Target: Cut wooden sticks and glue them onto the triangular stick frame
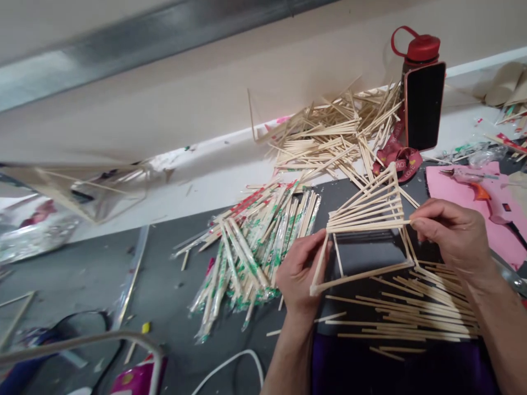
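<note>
I hold a frame glued from wooden sticks (366, 219), shaped like a small roofed house. My left hand (300, 271) is closed around the frame's left edge stick. My right hand (450, 233) pinches the end of a stick at the frame's right side. Loose bare sticks (411, 315) lie in a flat row on the dark table under my right forearm. A heap of wrapped chopsticks (251, 247) lies just left of my left hand.
A big pile of bare sticks (329, 137) lies against the back ledge. A red-capped bottle (420, 52) with a phone (424, 107) leaning on it stands behind. A pink foam sheet (469, 203) with a glue gun (473, 184) is at right. A white cable (234, 362) runs near the front edge.
</note>
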A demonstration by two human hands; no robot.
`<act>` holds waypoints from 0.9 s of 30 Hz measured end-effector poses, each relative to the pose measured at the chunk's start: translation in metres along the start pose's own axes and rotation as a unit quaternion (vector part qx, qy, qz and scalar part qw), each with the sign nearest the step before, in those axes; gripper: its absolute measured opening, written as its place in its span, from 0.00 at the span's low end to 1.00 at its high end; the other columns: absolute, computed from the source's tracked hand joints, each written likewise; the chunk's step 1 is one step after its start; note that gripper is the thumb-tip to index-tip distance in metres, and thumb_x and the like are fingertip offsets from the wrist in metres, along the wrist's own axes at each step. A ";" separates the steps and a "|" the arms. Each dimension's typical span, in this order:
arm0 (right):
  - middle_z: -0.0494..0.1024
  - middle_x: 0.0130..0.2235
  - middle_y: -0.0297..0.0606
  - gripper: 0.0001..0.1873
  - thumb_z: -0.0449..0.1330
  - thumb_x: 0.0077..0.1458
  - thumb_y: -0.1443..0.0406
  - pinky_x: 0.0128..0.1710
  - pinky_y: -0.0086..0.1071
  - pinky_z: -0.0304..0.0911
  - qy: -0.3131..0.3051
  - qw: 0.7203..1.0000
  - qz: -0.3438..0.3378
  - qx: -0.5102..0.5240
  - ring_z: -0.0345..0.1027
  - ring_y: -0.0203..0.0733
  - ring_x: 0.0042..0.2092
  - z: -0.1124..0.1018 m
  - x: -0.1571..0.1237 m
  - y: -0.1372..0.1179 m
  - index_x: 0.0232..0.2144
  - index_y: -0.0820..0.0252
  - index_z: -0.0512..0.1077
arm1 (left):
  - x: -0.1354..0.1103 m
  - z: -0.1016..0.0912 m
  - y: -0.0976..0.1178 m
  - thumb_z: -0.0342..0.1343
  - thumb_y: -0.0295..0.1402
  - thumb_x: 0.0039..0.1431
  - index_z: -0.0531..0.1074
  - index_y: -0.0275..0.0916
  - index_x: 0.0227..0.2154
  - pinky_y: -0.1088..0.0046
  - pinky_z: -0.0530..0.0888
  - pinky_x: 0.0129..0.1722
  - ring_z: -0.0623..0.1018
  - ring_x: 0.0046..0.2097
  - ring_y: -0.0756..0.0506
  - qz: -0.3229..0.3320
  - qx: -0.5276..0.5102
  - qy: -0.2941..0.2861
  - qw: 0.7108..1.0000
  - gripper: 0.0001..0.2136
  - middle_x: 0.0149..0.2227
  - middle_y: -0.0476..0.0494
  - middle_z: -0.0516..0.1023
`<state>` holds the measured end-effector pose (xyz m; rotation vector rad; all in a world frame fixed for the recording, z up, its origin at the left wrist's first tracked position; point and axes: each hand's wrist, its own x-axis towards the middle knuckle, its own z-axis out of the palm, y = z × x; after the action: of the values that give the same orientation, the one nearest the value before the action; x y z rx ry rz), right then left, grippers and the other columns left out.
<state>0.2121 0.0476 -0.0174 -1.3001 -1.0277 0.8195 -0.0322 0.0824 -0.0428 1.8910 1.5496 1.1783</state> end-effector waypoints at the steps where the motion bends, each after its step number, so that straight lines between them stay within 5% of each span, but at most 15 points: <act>1: 0.76 0.24 0.31 0.03 0.66 0.47 0.69 0.21 0.26 0.59 -0.002 1.000 0.000 -0.004 0.62 0.31 0.22 0.001 0.000 0.000 0.25 0.56 0.78 | 0.000 0.000 -0.001 0.60 0.35 0.58 0.80 0.42 0.40 0.71 0.77 0.34 0.80 0.35 0.47 0.000 -0.002 0.001 1.000 0.09 0.37 0.45 0.82; 27: 0.72 0.21 0.30 0.04 0.65 0.50 0.68 0.21 0.27 0.58 -0.001 1.000 0.010 0.000 0.62 0.33 0.22 0.008 -0.006 0.003 0.24 0.56 0.76 | -0.003 0.001 -0.002 0.60 0.34 0.57 0.80 0.42 0.37 0.73 0.75 0.30 0.79 0.30 0.49 -0.029 -0.040 0.018 0.999 0.07 0.33 0.46 0.82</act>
<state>0.2029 0.0451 -0.0215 -1.3123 -1.0183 0.8353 -0.0322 0.0802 -0.0462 1.7716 1.5423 1.2367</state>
